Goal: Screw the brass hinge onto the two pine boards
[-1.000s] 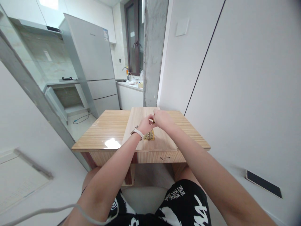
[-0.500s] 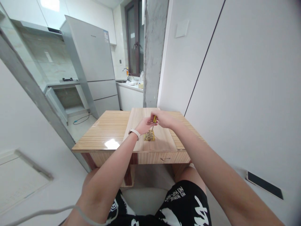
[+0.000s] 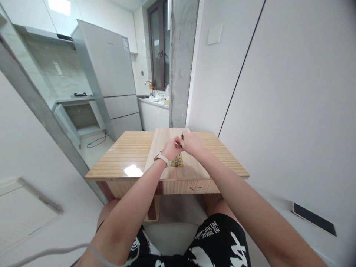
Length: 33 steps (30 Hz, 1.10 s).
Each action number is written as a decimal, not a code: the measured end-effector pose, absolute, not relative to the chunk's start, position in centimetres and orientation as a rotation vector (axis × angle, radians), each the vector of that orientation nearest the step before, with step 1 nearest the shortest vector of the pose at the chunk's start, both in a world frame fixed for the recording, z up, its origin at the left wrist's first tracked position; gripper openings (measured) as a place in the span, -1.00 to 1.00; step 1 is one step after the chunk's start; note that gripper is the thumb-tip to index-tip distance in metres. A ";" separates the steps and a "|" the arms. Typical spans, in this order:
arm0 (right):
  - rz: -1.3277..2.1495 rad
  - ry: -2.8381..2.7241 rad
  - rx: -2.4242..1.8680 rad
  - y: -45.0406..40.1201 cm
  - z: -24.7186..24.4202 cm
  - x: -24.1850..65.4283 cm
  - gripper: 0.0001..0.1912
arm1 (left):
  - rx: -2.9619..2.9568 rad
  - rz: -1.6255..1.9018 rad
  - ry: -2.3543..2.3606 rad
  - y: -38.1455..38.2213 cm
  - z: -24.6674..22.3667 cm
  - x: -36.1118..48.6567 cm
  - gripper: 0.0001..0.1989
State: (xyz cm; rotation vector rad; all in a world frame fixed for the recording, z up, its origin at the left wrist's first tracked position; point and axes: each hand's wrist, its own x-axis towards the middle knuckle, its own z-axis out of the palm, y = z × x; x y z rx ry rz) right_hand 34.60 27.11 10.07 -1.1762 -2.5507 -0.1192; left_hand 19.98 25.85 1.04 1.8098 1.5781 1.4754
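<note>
A screwdriver [image 3: 182,137] with a yellow-and-black handle stands nearly upright, its shaft pointing down at a brass-coloured hinge [image 3: 176,161]. My right hand [image 3: 192,142] is closed around the handle from the right. From the left, my left hand [image 3: 170,148] has its fingers closed at the lower part of the screwdriver; the two hands touch or nearly touch. The hinge lies open across the seam between two light wooden boards [image 3: 164,138], with small screws showing on it. The hands partly hide the screwdriver, and the tip's exact contact is hard to make out.
The boards lie on a striped wooden desk [image 3: 130,148] with a drawer handle [image 3: 195,188] at its front. A white wall [image 3: 278,111] runs along the right. Behind stand a fridge [image 3: 111,66] and a sink counter [image 3: 152,111]. A grey cable [image 3: 50,252] crosses the lower left.
My right hand has turned and come lower and nearer around the handle, covering more of it. My left hand has shifted slightly, its wrist a little lower and to the right.
</note>
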 end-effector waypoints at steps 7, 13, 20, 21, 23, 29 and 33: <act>-0.018 -2.773 -0.974 27.4 11.7 35.5 -0.82 | 1.942 1.053 1.650 26.0 -1.7 18.1 -0.73; -0.011 -2.883 -0.780 27.2 12.6 36.1 -0.71 | 2.014 0.963 1.733 25.9 -3.0 18.7 -0.77; 0.050 -2.822 -0.739 27.4 11.5 36.4 -0.87 | 2.140 0.974 1.794 25.8 -2.8 19.0 -0.84; 0.037 -2.817 -0.723 27.5 11.4 36.4 -0.86 | 2.148 0.979 1.790 25.8 -2.8 19.1 -0.84; 0.021 -2.810 -0.690 27.4 11.4 36.6 -0.78 | 2.153 0.973 1.795 25.7 -2.8 19.3 -0.83; 0.004 -2.718 -0.683 26.9 12.8 37.8 -0.73 | 2.169 1.046 1.792 26.2 -2.7 19.5 -0.89; 0.066 -2.534 -0.701 26.9 12.8 40.1 -0.80 | 1.981 1.246 1.827 26.6 -2.8 17.5 -0.89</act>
